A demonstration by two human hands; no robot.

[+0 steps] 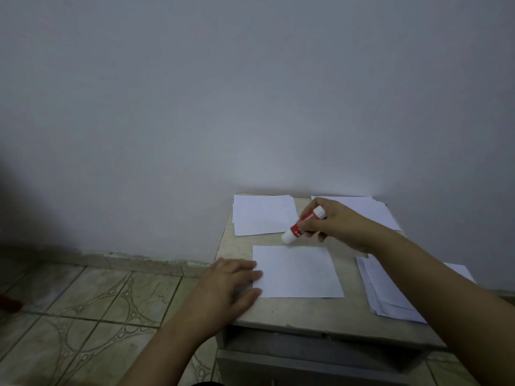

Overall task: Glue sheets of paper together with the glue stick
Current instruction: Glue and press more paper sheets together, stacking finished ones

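Note:
A white sheet of paper (298,271) lies flat in the middle of a small beige table (306,313). My left hand (231,282) rests palm down on the sheet's left edge, fingers spread. My right hand (334,221) grips a red and white glue stick (302,224), tilted, its lower white end just above the sheet's far edge. I cannot tell whether that end touches the paper.
More white paper lies at the table's far left (263,215), far right (370,210) and, as a stack, near right (390,291). A plain wall stands right behind the table. Patterned floor tiles (97,310) spread to the left.

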